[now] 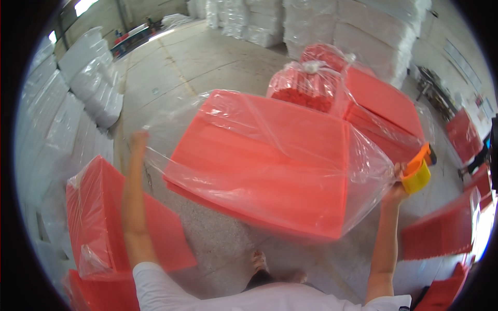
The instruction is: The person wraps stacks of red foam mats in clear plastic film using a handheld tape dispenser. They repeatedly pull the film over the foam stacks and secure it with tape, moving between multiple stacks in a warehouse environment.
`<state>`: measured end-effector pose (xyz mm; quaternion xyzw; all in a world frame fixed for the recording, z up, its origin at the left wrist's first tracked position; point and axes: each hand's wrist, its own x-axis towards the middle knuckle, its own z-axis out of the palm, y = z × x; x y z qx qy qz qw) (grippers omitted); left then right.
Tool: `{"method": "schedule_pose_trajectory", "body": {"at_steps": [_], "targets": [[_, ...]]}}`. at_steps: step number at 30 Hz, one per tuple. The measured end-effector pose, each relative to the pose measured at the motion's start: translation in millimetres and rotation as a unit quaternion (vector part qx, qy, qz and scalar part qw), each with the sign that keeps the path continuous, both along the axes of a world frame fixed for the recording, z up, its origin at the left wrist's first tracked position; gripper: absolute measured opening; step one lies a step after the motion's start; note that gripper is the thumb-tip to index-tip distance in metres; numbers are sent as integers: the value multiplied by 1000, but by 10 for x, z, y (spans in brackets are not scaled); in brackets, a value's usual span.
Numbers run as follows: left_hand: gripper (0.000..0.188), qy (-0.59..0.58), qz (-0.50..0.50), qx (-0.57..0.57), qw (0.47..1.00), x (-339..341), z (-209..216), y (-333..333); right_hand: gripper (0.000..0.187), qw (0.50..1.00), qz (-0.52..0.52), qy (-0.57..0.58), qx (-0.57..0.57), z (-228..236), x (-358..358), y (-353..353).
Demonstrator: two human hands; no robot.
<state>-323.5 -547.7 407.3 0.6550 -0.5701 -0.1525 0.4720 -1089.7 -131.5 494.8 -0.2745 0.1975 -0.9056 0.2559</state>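
Observation:
In front of me hangs or rests a thick stack of red foam sheets inside a clear plastic bag. My left hand, slightly blurred, is closed on one end of the bag, stretched out to the left of the stack. At the right end, the film is gathered in my right hand, whose fingers are closed round it. An orange tape dispenser with a roll of yellow tape is at that same hand, apparently held with the bag. The stack's underside is hidden.
Beyond it are bagged red stacks and a knotted bag of red pieces. Another wrapped red stack stands at the left, with more at the right. White wrapped bales line the back; others line the left side.

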Motion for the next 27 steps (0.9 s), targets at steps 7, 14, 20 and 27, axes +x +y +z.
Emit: {"method": "schedule_pose_trajectory", "body": {"at_steps": [7,14,20,27], "targets": [[19,88,-147,24,985,-1261,1916,1136,22,996,64,-59,6,116,-421,766],[18,72,-202,-33,976,-1814,2885,2133,18,999,-10,34,-22,342,-1461,2014],[16,-32,-193,-3,981,-2013,2761,2967,18,989,34,95,-108,498,-1931,3141],[14,-271,-220,83,933,-1583,1703,3364,18,972,102,-45,-206,-376,-1750,3702]]}}
